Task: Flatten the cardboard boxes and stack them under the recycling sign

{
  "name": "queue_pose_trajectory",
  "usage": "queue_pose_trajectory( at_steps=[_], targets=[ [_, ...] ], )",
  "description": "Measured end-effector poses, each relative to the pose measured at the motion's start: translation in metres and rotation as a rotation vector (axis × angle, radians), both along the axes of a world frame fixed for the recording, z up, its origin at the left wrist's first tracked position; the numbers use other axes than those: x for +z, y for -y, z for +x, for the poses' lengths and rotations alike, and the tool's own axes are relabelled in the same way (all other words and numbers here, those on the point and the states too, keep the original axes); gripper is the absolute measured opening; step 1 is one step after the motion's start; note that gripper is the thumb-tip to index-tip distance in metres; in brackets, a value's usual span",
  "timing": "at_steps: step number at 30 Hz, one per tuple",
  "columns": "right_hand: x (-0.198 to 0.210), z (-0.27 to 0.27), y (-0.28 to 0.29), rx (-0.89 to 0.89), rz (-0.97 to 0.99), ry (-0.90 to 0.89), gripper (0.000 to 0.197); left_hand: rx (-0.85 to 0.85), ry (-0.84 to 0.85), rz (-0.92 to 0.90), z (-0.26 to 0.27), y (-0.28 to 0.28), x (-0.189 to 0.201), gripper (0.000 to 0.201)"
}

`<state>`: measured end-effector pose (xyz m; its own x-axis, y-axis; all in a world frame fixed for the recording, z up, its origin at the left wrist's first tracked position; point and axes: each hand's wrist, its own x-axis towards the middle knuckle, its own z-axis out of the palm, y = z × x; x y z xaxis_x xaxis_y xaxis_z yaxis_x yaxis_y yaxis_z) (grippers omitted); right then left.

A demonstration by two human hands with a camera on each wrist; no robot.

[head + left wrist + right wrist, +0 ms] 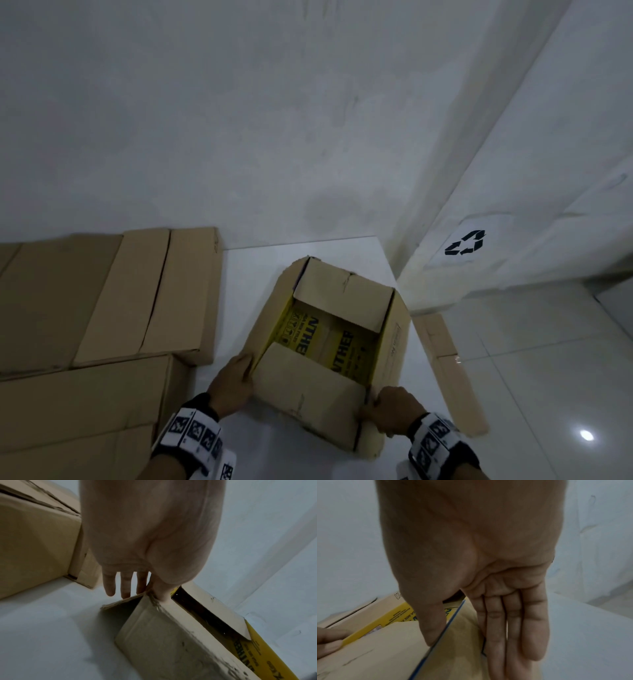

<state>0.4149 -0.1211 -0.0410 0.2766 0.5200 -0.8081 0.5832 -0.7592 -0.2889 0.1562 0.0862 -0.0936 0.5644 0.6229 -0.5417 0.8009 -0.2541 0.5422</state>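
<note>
An open brown cardboard box [342, 294] with yellow printing inside stands on the white floor, its flaps spread outward. My left hand [236, 377] holds its near left corner. In the left wrist view the left hand [145, 591] has its thumb in the slit between two flaps of the box [171, 635] and its fingers down the outside. My right hand [387, 407] holds the near right corner. The right wrist view shows the right hand [471, 639] with its thumb on the box's [376, 655] near flap and its fingers flat along the outer side. A black recycling sign [466, 242] is on the right wall.
Large closed cardboard boxes [102, 308] stand close on the left, almost touching my left arm. A flattened cardboard piece [448, 370] lies on the floor below the sign, right of the open box. White walls meet in a corner just behind the box.
</note>
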Motion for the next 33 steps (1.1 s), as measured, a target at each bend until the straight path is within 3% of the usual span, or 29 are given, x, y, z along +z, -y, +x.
queue_pose_trajectory(
  at_steps=[6, 9, 12, 14, 16, 18, 21, 24, 28, 33],
  targets=[
    [0.006, -0.031, -0.021, 0.226, -0.148, -0.149, 0.053, 0.026, 0.069, 0.114, 0.021, -0.023, 0.001, 0.052],
    [0.007, -0.038, -0.027, 0.401, -0.077, 0.113, 0.043, 0.078, 0.000, 0.214, 0.031, -0.033, 0.008, 0.060],
    [0.016, -0.021, -0.026, 0.359, 0.256, 0.361, 0.021, 0.196, -0.009, 0.219, 0.033, -0.014, 0.020, 0.072],
    [0.012, -0.001, -0.022, 0.442, 0.380, 0.444, 0.041, 0.366, 0.032, 0.150, 0.024, 0.006, 0.014, 0.096],
    [0.007, 0.013, -0.016, 0.539, 0.331, 0.487, 0.050, 0.454, 0.014, 0.051, 0.015, 0.021, 0.001, 0.113],
    [0.000, 0.017, -0.011, 0.516, 0.284, 0.484, 0.043, 0.469, 0.033, -0.053, 0.014, 0.029, -0.009, 0.110],
    [-0.007, 0.011, -0.007, 0.466, 0.293, 0.486, 0.037, 0.470, 0.154, 0.014, 0.028, 0.031, -0.002, 0.096],
    [-0.011, -0.007, -0.008, 0.505, 0.300, 0.523, 0.036, 0.396, 0.215, 0.133, 0.042, 0.025, 0.005, 0.077],
    [-0.013, -0.035, -0.016, 0.532, 0.353, 0.410, 0.031, 0.187, 0.243, 0.185, 0.051, 0.015, 0.011, 0.068],
    [-0.019, -0.050, -0.017, 0.540, 0.403, 0.285, 0.030, -0.045, 0.056, 0.260, 0.052, 0.007, 0.012, 0.059]
  ],
)
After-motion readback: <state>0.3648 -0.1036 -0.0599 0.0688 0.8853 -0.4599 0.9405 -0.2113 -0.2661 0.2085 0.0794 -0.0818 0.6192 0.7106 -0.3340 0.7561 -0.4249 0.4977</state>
